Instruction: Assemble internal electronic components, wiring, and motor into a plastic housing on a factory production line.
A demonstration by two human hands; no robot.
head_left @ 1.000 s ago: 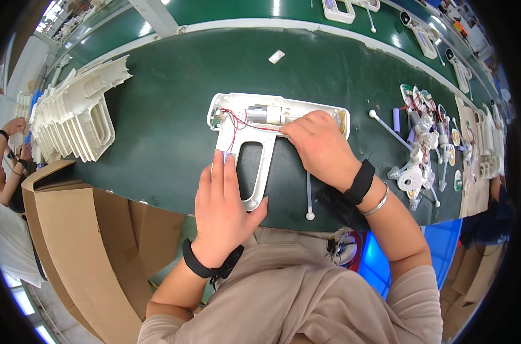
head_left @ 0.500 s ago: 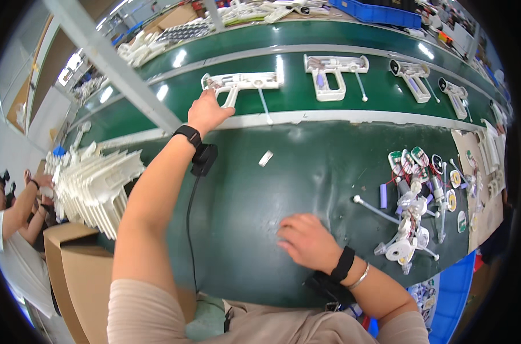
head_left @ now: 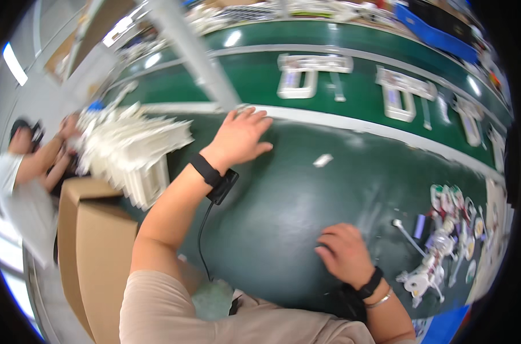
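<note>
My left hand (head_left: 240,135) hovers at the near rail of the green belt, fingers spread and nothing in it. Beyond it on the belt lies an open white gun-shaped plastic housing (head_left: 345,64) with parts inside and a thin rod hanging from it. My right hand (head_left: 345,252) rests low over the green worktop (head_left: 272,218), holding nothing, its fingers loosely bent and apart. Between the hands and farther back lies a small white piece (head_left: 323,160), touched by neither. Motion blur softens the picture.
More such housings (head_left: 407,86) lie along the belt to the right. Ribbed white plastic parts (head_left: 140,149) are stacked at left, above a cardboard box (head_left: 102,246). Loose components (head_left: 438,252) crowd the right side. A grey post (head_left: 194,57) rises ahead; another person (head_left: 28,189) works at far left.
My left hand has come off a housing on the belt and drawn back, fingers spreading. The view has swung left, so the worktop's things appear farther right.
</note>
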